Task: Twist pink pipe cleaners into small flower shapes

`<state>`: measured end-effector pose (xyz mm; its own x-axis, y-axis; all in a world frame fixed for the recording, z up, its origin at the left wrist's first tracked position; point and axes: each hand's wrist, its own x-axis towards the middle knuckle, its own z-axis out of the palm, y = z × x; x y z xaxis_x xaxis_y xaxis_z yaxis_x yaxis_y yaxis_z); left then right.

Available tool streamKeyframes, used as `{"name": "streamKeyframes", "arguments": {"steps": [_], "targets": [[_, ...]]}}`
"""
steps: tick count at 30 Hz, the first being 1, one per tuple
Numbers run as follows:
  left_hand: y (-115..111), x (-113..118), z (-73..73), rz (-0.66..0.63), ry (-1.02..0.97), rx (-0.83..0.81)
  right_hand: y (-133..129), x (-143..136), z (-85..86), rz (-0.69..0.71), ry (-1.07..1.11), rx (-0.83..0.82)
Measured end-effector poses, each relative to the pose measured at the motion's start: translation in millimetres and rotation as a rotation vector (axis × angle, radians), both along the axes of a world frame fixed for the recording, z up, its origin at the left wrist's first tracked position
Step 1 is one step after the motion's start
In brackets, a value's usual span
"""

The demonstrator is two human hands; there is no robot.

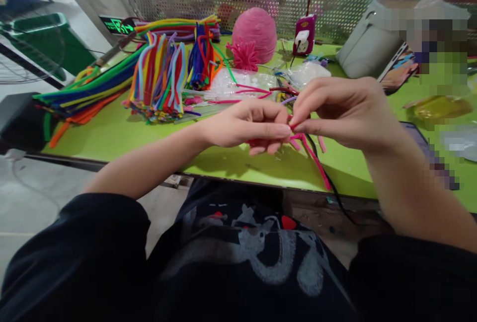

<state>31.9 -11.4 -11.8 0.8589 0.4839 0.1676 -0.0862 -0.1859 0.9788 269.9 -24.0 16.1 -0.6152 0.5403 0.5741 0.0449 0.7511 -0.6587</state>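
Above the green table (238, 163), my left hand (253, 125) and my right hand (341, 111) meet fingertip to fingertip. Both pinch a small piece of pink pipe cleaner (291, 124), mostly hidden by the fingers. More pink shows beneath the left palm. Just below the fingertips, loose pink pipe cleaner pieces (316, 162) reach toward the table's front edge, beside a black cable (336, 194).
Bundles of colourful pipe cleaners (158, 71) lie at the left. Behind are a pink ball (257, 34), a purple power block (304, 34) and clear plastic bags (309, 72). A grey bin (367, 39) and a phone (417, 138) are at the right.
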Motion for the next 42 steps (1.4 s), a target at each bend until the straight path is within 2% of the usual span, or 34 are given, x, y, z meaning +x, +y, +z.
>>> {"name": "streamKeyframes", "arguments": {"steps": [2,4,5,7,10,12,14,16,18,19,22,24,27,30,33,35,38,40,42], "targets": [[-1,0,-2.0,-0.114,0.032,-0.137,-5,-3,0.5,0.038,-0.009,-0.027],[-1,0,-3.3,-0.154,0.047,-0.191,-7,-7,-3.7,0.065,0.023,-0.148],[0,0,-2.9,-0.142,0.053,-0.175,-7,-9,-7.0,0.074,0.052,-0.216],[3,-3,0.1,-0.036,0.044,-0.063,-3,-11,-14.6,0.031,0.132,-0.325],[17,-13,7.5,0.280,-0.001,0.256,14,-7,-25.1,-0.145,0.284,-0.401],[33,-24,9.7,0.449,-0.014,0.584,27,-1,-29.8,-0.220,0.340,-0.445],[49,-34,7.4,0.463,0.055,1.008,38,5,-33.1,-0.241,0.361,-0.507],[60,-41,1.4,0.452,0.134,1.345,44,9,-36.6,-0.240,0.368,-0.551],[61,-43,-4.8,0.506,0.124,1.514,48,9,-41.4,-0.254,0.369,-0.541],[57,-42,-6.8,0.553,0.110,1.532,48,8,-44.1,-0.277,0.373,-0.506],[38,-32,-6.5,0.650,0.048,1.475,46,3,-49.8,-0.422,0.406,-0.288],[25,-24,-3.4,0.714,0.016,1.298,41,-1,-48.1,-0.516,0.385,-0.106],[16,-12,-0.8,0.754,-0.059,0.760,27,-5,-37.9,-0.608,0.301,0.144],[20,-8,-2.1,0.617,-0.161,0.206,17,-1,-28.4,-0.688,0.140,0.504],[29,-11,-2.5,0.476,-0.149,-0.146,18,10,-28.6,-0.693,-0.050,0.805],[35,-16,-1.4,0.411,-0.087,-0.225,23,18,-32.6,-0.660,-0.141,0.860],[42,-22,-0.7,0.360,0.010,-0.242,33,26,-36.9,-0.595,-0.210,0.851],[45,-24,-1.4,0.402,0.021,-0.162,37,26,-35.6,-0.525,-0.208,0.834],[45,-24,-2.2,0.477,0.004,0.040,36,22,-31.6,-0.475,-0.188,0.766]]}}
